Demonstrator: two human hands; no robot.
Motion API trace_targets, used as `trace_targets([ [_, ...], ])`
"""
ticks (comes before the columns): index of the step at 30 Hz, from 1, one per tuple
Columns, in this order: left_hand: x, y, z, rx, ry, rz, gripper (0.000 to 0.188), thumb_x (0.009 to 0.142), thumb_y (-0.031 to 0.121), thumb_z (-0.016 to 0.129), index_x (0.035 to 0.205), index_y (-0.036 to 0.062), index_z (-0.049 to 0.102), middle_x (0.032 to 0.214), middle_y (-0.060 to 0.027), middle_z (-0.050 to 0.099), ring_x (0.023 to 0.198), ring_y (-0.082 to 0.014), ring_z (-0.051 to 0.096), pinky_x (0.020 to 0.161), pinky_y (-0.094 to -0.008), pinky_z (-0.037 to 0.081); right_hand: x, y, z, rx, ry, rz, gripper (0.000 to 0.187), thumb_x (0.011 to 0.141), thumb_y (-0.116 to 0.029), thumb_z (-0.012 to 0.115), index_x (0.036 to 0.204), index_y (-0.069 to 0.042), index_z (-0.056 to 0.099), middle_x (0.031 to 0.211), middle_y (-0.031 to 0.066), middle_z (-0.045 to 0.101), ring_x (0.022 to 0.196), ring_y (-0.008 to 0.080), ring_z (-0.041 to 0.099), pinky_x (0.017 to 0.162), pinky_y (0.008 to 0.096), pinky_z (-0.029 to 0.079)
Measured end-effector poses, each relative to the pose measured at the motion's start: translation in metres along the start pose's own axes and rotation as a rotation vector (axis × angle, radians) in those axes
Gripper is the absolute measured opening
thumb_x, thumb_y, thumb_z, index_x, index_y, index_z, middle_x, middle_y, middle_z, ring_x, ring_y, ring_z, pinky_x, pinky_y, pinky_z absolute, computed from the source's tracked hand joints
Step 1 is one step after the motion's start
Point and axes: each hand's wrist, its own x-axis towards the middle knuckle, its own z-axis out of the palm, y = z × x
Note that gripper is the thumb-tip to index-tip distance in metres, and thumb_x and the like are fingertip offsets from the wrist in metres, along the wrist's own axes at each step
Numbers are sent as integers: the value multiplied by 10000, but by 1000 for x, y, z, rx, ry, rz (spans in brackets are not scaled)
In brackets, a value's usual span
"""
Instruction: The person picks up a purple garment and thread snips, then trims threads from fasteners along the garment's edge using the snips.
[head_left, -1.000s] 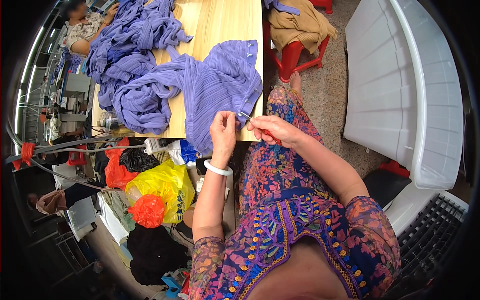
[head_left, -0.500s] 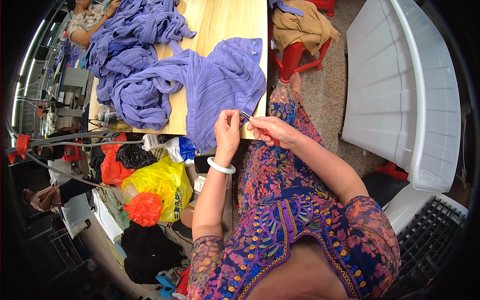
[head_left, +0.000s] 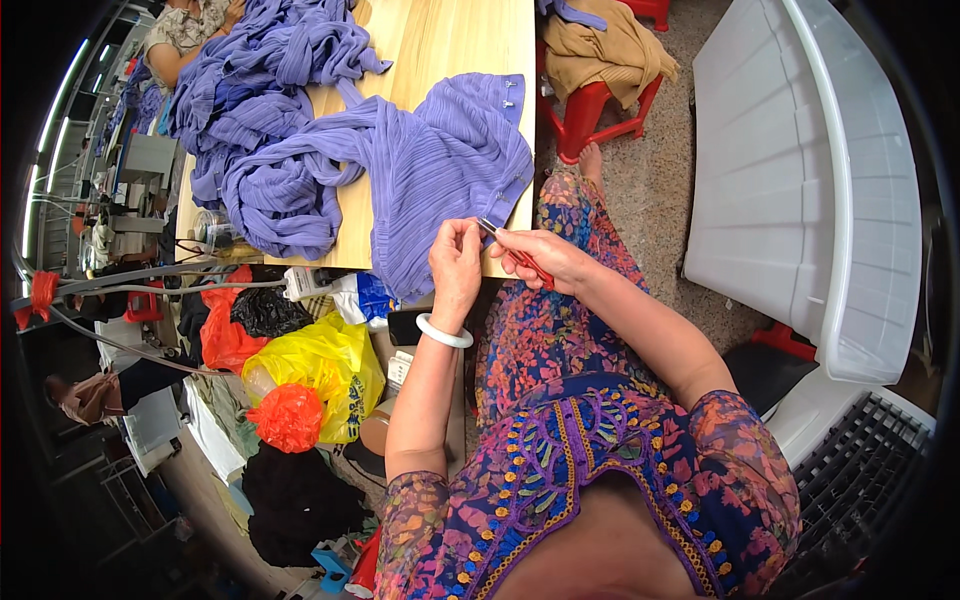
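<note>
A ribbed purple knit garment (head_left: 435, 165) lies across the near right part of the table, with small metal fasteners along its right edge. My left hand (head_left: 456, 265) is closed in a pinch on the garment's near edge. Close beside it, my right hand (head_left: 552, 260) grips small red-handled scissors (head_left: 488, 227). Their narrow metal blades point up and left, at the garment edge by my left fingertips. Whether the blade tips touch the cloth is too small to tell.
More purple garments (head_left: 260, 130) are heaped on the left of the wooden table (head_left: 430, 40). A red stool (head_left: 590, 115) bears tan cloth. A large translucent bin (head_left: 770, 190) stands right. Plastic bags (head_left: 330, 370) lie below the table at left. Another person (head_left: 185, 35) sits far left.
The scissors have turned slightly in my right hand, showing more of the blades and red handle. My left hand keeps its pinch. The person at far left has shifted a little.
</note>
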Motion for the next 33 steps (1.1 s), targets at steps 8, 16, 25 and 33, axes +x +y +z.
trace_targets([
  [8, 0, -4, -2, -18, -40, 5, 102, 845, 79, 514, 834, -18, 539, 794, -34, 579, 689, -62, 499, 609, -199, 420, 4, 2, 1, 18, 19, -34, 295, 907, -318, 435, 890, -42, 539, 642, -13, 495, 428, 20, 384, 362, 155, 290],
  [16, 10, 1, -19, -6, 5, -66, 122, 838, 128, 559, 885, 20, 590, 850, -20, 589, 728, -67, 526, 633, -198, 412, 0, 3, -5, -518, 260, -286, 274, 861, -278, 522, 842, -6, 545, 611, 8, 508, 461, 70, 448, 406, 219, 350],
  [25, 9, 12, -24, -458, -50, -385, 110, 816, 149, 599, 879, 60, 586, 915, -27, 596, 813, -99, 551, 713, -236, 445, -8, 1, 11, -1349, 510, -700, 255, 779, -264, 604, 818, -27, 519, 642, 120, 548, 604, 274, 573, 522, 350, 433],
  [33, 8, 15, -24, -511, -98, -412, 114, 817, 141, 596, 892, 56, 581, 908, -17, 588, 835, -91, 542, 697, -225, 455, -5, -3, 17, -1475, 533, -764, 243, 777, -252, 596, 822, -33, 500, 691, 126, 561, 635, 290, 580, 530, 372, 440],
])
